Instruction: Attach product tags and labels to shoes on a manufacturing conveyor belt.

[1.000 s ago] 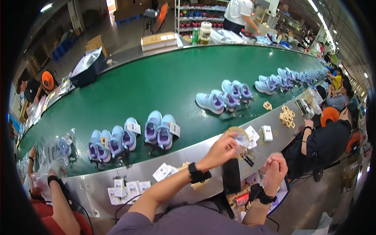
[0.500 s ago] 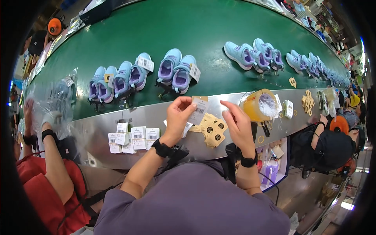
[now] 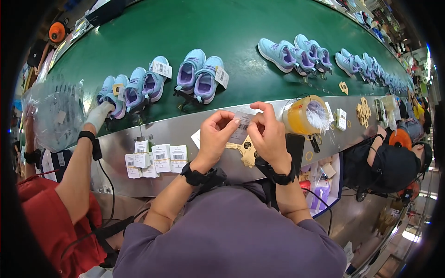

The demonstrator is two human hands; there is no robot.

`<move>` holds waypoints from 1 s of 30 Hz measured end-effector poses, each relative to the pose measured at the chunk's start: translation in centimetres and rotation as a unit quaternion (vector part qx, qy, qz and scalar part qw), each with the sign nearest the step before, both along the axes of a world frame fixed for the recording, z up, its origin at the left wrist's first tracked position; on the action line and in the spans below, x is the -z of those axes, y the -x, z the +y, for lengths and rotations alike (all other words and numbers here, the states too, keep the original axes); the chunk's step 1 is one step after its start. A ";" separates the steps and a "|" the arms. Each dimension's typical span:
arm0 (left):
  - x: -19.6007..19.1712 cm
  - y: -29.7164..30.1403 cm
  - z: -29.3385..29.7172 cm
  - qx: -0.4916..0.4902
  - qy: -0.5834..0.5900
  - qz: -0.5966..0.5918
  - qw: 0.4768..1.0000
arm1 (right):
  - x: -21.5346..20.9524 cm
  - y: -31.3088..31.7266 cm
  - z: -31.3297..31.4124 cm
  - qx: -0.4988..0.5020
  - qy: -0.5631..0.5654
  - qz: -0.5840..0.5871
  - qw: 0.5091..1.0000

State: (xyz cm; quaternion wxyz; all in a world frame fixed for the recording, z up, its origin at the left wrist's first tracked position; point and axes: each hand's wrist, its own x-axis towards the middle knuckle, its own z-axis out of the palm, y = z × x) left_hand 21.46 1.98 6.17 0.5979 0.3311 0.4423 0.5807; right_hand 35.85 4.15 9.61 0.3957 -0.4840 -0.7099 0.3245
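A printed hang tag [image 3: 240, 128] is pinched between the thumb and fingers of my left hand [image 3: 214, 134], above the metal ledge. My right hand [image 3: 269, 139] is at the tag's right edge, its thumb and fingers bent together in a pinch. Anything thin between those fingertips is too small to make out. Below the hands lie brown card tags [image 3: 248, 155], partly hidden by my right hand. Beyond the left hand, on the green belt, stands a pair of light blue and purple shoes [image 3: 204, 76] with a white tag.
Banded stacks of white tags [image 3: 161, 157] lie left on the metal ledge [image 3: 185, 129]. A yellow tub [image 3: 296, 116] of white strands and a black phone [image 3: 295, 147] sit right. More shoes [image 3: 303, 55] line the belt. A co-worker's gloved hand [image 3: 98, 116] touches shoes at left.
My right hand has moved left to the tag, its fingers curling into a pinch. The co-worker's gloved hand has moved from the plastic bag to the leftmost shoes.
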 end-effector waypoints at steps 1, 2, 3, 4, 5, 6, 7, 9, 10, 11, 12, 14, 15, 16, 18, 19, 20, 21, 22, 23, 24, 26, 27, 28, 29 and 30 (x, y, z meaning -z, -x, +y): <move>0.1 -0.1 0.1 0.003 0.002 0.004 1.000 | 0.2 -0.2 0.2 0.001 0.002 0.001 1.000; 0.0 -0.4 0.1 0.005 0.000 0.004 1.000 | 0.2 -0.6 0.1 -0.002 0.001 -0.013 1.000; -0.2 -0.6 0.0 0.003 0.000 0.019 1.000 | 0.1 -0.9 0.1 -0.004 -0.001 -0.027 1.000; -0.3 -0.9 0.0 0.002 0.001 0.035 0.999 | -0.2 -1.1 0.0 -0.001 -0.003 -0.028 1.000; -0.4 -1.0 0.3 0.005 0.001 0.035 0.999 | -0.4 -1.3 0.2 -0.004 0.019 -0.028 0.999; -0.4 -0.9 0.6 -0.003 -0.112 0.181 0.977 | -0.5 -1.6 0.5 -0.005 0.040 -0.027 0.999; -0.6 -0.8 0.9 -0.010 -0.223 0.320 0.921 | -0.4 -1.8 0.7 -0.002 0.038 -0.027 0.999; -1.1 -1.1 1.8 -0.017 -0.322 0.400 0.858 | 0.1 -2.8 1.1 -0.024 0.098 0.053 0.993; -1.6 -1.2 2.3 -0.029 -0.412 0.474 0.778 | 0.4 -3.4 1.3 -0.017 0.095 0.052 0.994; -2.0 -1.1 2.7 -0.010 -0.447 0.502 0.740 | 0.5 -3.8 1.4 -0.036 0.165 0.130 0.977; -2.4 -1.1 3.1 -0.008 -0.452 0.501 0.738 | 0.4 -4.2 1.6 -0.054 0.233 0.207 0.949; -3.2 -1.8 3.8 0.009 -0.517 0.554 0.653 | 0.2 -6.0 1.6 -0.052 0.297 0.254 0.919; -3.7 -2.6 4.2 0.010 -0.548 0.559 0.622 | 1.2 -6.7 1.8 -0.047 0.261 0.222 0.938; -4.1 -3.3 4.7 0.013 -0.554 0.556 0.620 | 1.7 -7.4 1.9 -0.041 0.225 0.189 0.955; -4.6 -4.4 5.4 0.087 -0.555 0.585 0.584 | 0.3 -8.2 1.9 0.006 0.219 0.090 0.972; -4.5 -4.9 6.1 0.132 -0.547 0.567 0.601 | 0.7 -8.8 2.0 0.055 0.060 0.016 0.997; -4.9 -5.7 7.0 0.135 -0.552 0.566 0.597 | 1.1 -9.5 2.2 0.106 -0.100 -0.061 0.987; -5.5 -6.8 7.9 0.194 -0.508 0.538 0.644 | 1.3 -10.3 2.5 0.121 -0.121 0.001 0.985; -5.9 -7.8 9.0 0.251 -0.460 0.507 0.684 | 1.1 -11.3 2.5 0.129 -0.124 0.002 0.984; -5.0 -8.2 10.8 0.238 -0.447 0.474 0.720 | 0.6 -11.7 2.1 0.140 -0.054 0.073 0.986; -3.9 -9.3 13.4 0.228 -0.442 0.430 0.753 | 0.2 -12.3 1.6 0.152 0.017 0.139 0.978; -2.9 -13.0 18.3 0.182 -0.382 0.443 0.791 | -1.1 -13.8 0.5 0.163 0.061 0.144 0.974; -2.1 -14.8 20.8 0.155 -0.382 0.453 0.790 | -1.7 -14.2 0.2 0.147 0.069 0.164 0.973; -0.3 -16.0 23.3 0.153 -0.387 0.456 0.787 | -2.0 -14.3 0.0 0.127 0.077 0.184 0.972; 1.7 -16.8 25.8 0.115 -0.386 0.506 0.763 | -2.3 -14.3 -0.2 0.095 0.088 0.177 0.976; 2.8 -17.6 27.3 0.080 -0.384 0.551 0.737 | -3.2 -14.4 -0.4 0.074 0.075 0.145 0.984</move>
